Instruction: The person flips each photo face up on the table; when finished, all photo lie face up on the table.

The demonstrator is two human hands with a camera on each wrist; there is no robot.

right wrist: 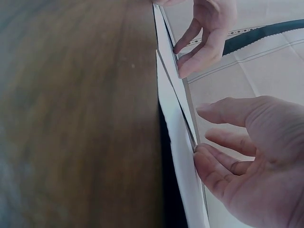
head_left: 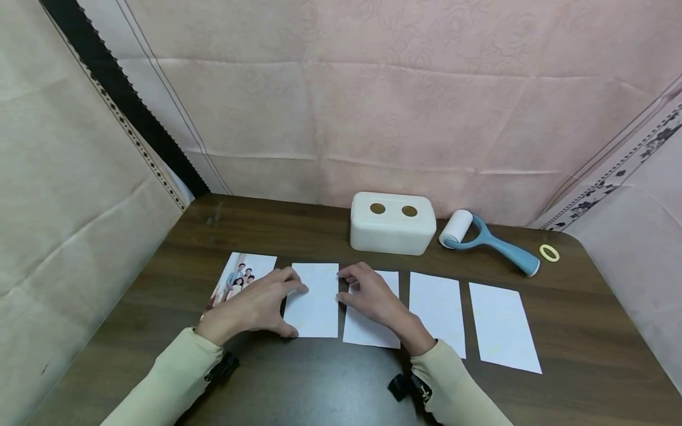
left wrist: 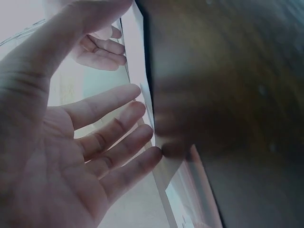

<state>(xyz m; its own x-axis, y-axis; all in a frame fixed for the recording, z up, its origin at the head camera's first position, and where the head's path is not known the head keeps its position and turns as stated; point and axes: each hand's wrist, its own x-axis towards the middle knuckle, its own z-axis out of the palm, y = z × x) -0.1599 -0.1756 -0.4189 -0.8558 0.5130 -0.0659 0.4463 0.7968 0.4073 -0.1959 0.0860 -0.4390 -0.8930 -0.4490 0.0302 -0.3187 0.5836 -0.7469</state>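
Note:
A white paper sheet (head_left: 318, 305) lies flat on the table between both hands. At its left edge my left hand (head_left: 250, 309) rests with thumb and fingers spread, and the left wrist view shows its fingers nearly straight, tips by the paper. My right hand (head_left: 371, 294) is at the sheet's right edge, fingers loosely bent, partly covering a second white sheet (head_left: 367, 332). Neither hand visibly pinches anything. Partly under the left hand lies a printed group photo (head_left: 242, 275). Two more white sheets, one nearer (head_left: 437, 313) and one farther right (head_left: 505, 331), complete the row.
Along the back of the brown wooden table (head_left: 298, 384) stand a white box with two round holes (head_left: 392, 228), a lint roller with a blue handle (head_left: 498, 245) and a small yellow-green ring (head_left: 549, 253). Pale cloth (head_left: 373, 118) hangs behind and at both sides.

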